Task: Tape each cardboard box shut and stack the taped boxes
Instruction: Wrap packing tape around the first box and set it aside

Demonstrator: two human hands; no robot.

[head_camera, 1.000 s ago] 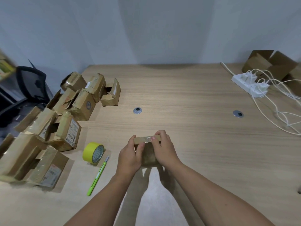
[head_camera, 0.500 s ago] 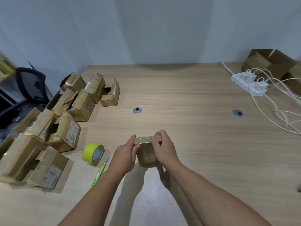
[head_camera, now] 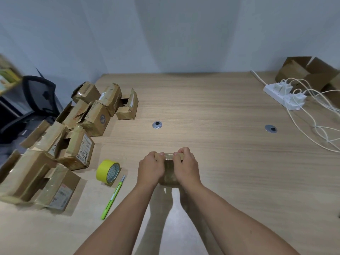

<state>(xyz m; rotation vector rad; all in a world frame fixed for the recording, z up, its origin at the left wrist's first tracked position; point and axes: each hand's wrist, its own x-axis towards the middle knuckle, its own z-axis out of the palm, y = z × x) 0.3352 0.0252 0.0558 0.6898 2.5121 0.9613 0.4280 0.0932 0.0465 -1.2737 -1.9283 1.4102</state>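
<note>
Near the front edge of the bench, my left hand and right hand grasp one small cardboard box from either side. It stands on the bench. Fingers of both hands curl over its top edge, and both thumbs press a strip of clear tape that crosses the top. The flaps lie closed, so its contents are hidden.

Just left of my left hand a yellow tape roll stands on edge. A green utility knife lies beside it, pointing at the roll.

Along the left edge, front to back, lies a pile of cardboard boxes, touching and tilted against one another. Several gape open, and their insides are too dark to tell what they hold. The farthest of them, an open box, shows only a shadowed hollow.

The middle of the bench, from my hands to the back edge, is bare wood, broken by two round metal grommets.

Toward the back right corner sit a white power strip with plugs in it and white cables trailing along the right edge. Behind them a large open carton stands in the corner, its contents out of sight.

Beyond the left edge stands a black chair.
</note>
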